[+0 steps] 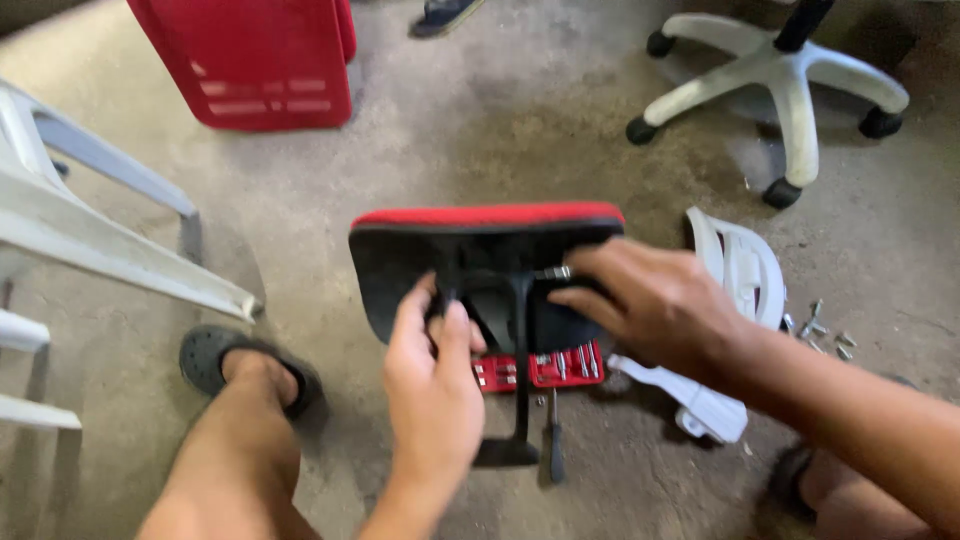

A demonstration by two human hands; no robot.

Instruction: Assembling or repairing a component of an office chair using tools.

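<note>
A chair seat (400, 265) with a red cushion and a black underside stands on edge on the concrete floor, its underside toward me. My left hand (432, 385) grips the black bracket (520, 330) fixed to that underside. Up at the top of the bracket, my right hand (650, 300) pinches a small silver bolt (556, 272). Behind the bracket lies an open red case of bits (560, 368). A black-handled screwdriver (555, 445) rests on the floor beside the bracket's foot.
A white curved chair part (745, 270) lies to the right, with loose silver bolts (820, 330) near it. A white wheeled chair base (790, 75) stands at the back right, a red plastic chair (260, 60) at the back left, a white plastic chair (70, 220) at left.
</note>
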